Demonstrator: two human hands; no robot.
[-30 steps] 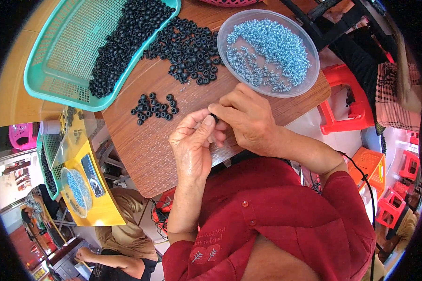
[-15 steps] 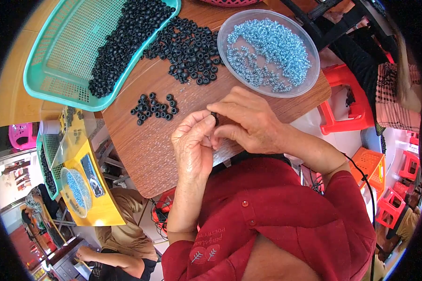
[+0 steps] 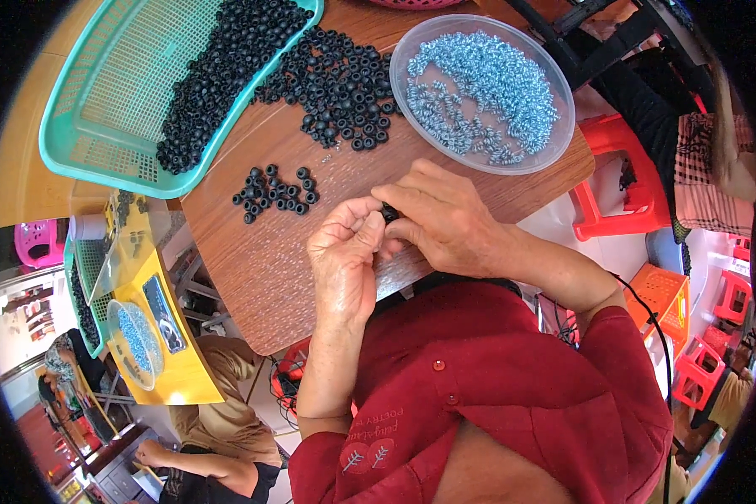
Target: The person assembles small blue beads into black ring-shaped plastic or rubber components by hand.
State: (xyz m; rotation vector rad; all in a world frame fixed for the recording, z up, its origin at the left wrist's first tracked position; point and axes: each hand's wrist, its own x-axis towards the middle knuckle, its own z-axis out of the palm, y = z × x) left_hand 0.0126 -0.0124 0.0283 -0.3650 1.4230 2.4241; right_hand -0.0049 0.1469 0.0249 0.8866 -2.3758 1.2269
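Both my hands meet over the near part of a brown wooden table (image 3: 252, 269). Between the fingertips is a small black ring-shaped part (image 3: 389, 212), mostly covered by fingers. My left hand (image 3: 344, 252) pinches it from the left, thumb pressed against the fingers. From the right, my right hand (image 3: 445, 218) closes thumb and forefinger on it. A small group of black ring-shaped parts (image 3: 273, 193) lies left of my hands. Farther off spreads a larger pile of the same black parts (image 3: 344, 88). A round clear tub (image 3: 399, 92) holds small light-blue metallic springs (image 3: 504, 92).
A turquoise mesh basket (image 3: 101, 101) filled partly with black parts stands at the far left. Beyond the table's left edge is a yellow table (image 3: 193, 361) with another tub of blue pieces, where another person (image 3: 218, 462) sits. Red plastic stools (image 3: 622, 185) stand at the right.
My right fingers have shifted slightly around the small black part, with the thumb closer to the forefinger. My left hand keeps nearly the same place.
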